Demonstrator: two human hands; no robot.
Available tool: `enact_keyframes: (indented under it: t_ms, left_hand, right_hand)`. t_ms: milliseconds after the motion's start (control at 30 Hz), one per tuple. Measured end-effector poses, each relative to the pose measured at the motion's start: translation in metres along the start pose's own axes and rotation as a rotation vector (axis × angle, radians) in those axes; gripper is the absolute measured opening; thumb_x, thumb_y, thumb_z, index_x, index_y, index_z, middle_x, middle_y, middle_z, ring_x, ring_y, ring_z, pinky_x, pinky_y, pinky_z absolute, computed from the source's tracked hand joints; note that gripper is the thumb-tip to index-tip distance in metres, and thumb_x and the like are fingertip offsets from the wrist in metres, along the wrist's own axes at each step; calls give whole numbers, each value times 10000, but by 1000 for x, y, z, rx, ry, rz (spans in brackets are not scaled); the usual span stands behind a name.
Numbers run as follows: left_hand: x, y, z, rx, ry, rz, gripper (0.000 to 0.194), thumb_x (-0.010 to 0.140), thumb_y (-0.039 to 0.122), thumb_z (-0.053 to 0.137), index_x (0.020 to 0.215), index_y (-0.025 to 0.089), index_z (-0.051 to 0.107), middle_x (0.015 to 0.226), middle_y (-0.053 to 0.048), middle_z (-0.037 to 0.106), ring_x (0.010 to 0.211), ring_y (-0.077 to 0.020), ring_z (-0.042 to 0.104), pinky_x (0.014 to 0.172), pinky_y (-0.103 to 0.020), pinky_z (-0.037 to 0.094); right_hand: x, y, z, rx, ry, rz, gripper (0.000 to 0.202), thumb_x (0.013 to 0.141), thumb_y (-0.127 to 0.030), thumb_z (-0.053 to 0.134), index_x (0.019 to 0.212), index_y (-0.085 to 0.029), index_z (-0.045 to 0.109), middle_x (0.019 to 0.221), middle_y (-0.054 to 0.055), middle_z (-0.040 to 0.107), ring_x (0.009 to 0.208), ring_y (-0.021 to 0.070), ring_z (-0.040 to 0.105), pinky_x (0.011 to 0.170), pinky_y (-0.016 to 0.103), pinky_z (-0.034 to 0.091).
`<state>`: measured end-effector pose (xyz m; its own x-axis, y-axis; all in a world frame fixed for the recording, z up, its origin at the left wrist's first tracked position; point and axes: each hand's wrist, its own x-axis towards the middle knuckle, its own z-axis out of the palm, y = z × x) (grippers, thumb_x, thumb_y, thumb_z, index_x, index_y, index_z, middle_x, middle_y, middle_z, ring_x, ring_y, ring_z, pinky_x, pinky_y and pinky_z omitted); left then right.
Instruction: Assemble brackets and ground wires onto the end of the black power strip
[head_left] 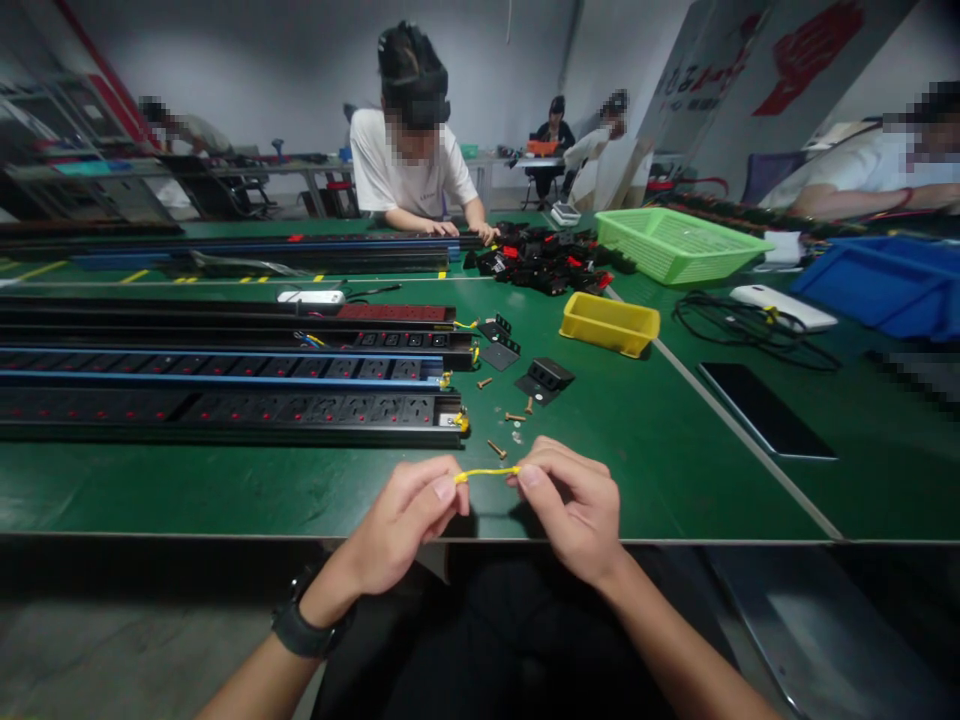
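Note:
My left hand [409, 520] and my right hand [574, 505] pinch the two ends of a short yellow wire [486, 472], stretched between them above the near edge of the green table [660, 470]. Just beyond the wire lie a few small brass screws [514, 416] and washers. Long black power strips [225, 405] with red and blue sockets lie side by side to the left, their open ends showing yellow wires. Black end caps [545, 378] sit near the screws.
A yellow bin [609, 323], a green basket [679, 243], a blue crate [889, 280], a pile of black parts [551, 260], a coiled black cable [739, 320] and a dark tablet [765, 408] lie on the table. A person in a white shirt [412, 170] works opposite; others sit around.

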<state>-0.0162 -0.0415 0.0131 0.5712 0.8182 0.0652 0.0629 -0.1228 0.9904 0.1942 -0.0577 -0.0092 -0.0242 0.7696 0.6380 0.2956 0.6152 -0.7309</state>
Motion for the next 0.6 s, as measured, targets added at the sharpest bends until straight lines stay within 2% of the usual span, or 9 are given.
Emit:
enact_keyframes:
  t_ms: [133,400,600]
  left_hand:
    - [-1,1,-2,-70,-52,-17,474,978,603,494,824,162,580,600,48,434,514,-96,368,476,-226,281]
    - [-2,9,6,-63,-80,-28,393,980,526,541,843,159,573,624,56,426,514,-80,347,475,-214,264]
    - [-1,8,8,-43,-87,-20,371,981,503,542,840,161,570,625,56,427,517,-82,351,476,-215,267]
  right_hand:
    - [-1,1,-2,56,-6,110,328,990,-283,556,710,-176,690,584,1,579,544,136,524,532,270,370]
    - [1,5,-6,182,-47,321,382,959,-377,579,658,-173,695,541,0,584,495,125,522,499,241,373]
    - [3,6,-6,231,-63,410,396,927,-422,598,640,-167,697,524,7,584,477,118,488,483,236,356]
